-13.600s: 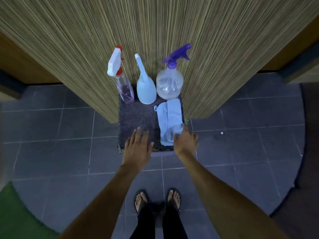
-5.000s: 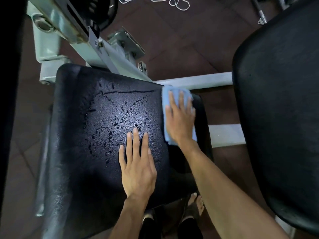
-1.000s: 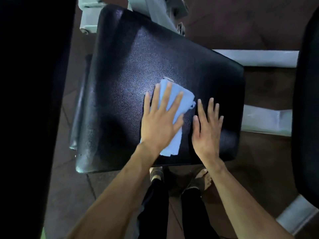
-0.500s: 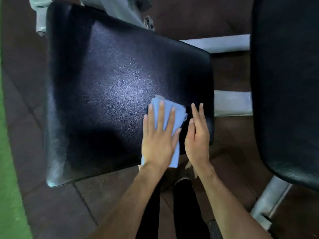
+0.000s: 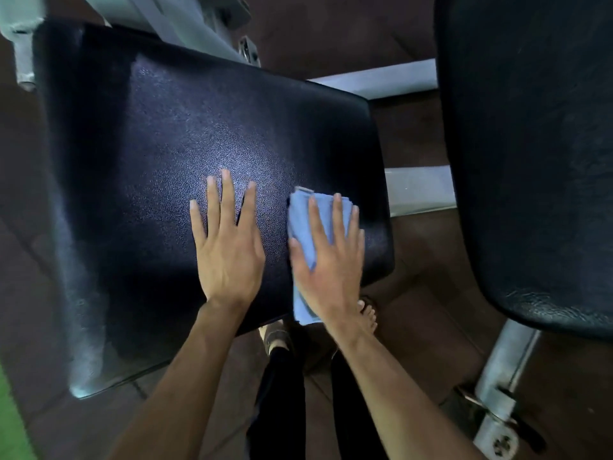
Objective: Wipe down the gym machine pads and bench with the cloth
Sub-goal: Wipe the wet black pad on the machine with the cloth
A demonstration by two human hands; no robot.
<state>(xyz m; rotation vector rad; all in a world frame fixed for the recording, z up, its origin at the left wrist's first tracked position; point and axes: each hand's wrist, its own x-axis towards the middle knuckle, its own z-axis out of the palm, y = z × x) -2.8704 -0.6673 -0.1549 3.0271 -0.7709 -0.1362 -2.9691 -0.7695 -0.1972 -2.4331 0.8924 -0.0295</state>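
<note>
A black textured seat pad (image 5: 166, 144) fills the left and middle of the head view, shiny where the light falls on it. My left hand (image 5: 229, 254) lies flat on the pad near its front edge, fingers apart, with nothing under it. My right hand (image 5: 328, 267) presses a folded light-blue cloth (image 5: 300, 220) onto the pad's right front corner. The lower end of the cloth hangs over the front edge, and my palm hides its middle.
A second black pad (image 5: 530, 161) stands close on the right, on a grey metal post (image 5: 501, 376). Pale frame bars (image 5: 381, 81) run between the two pads. My feet (image 5: 366, 313) are on dark floor tiles below. A green mat edge (image 5: 10, 426) shows at bottom left.
Half a second ago my left hand pressed the cloth and my right hand was bare beside it. Now the cloth is under my right hand, further right, and my left hand rests bare on the pad.
</note>
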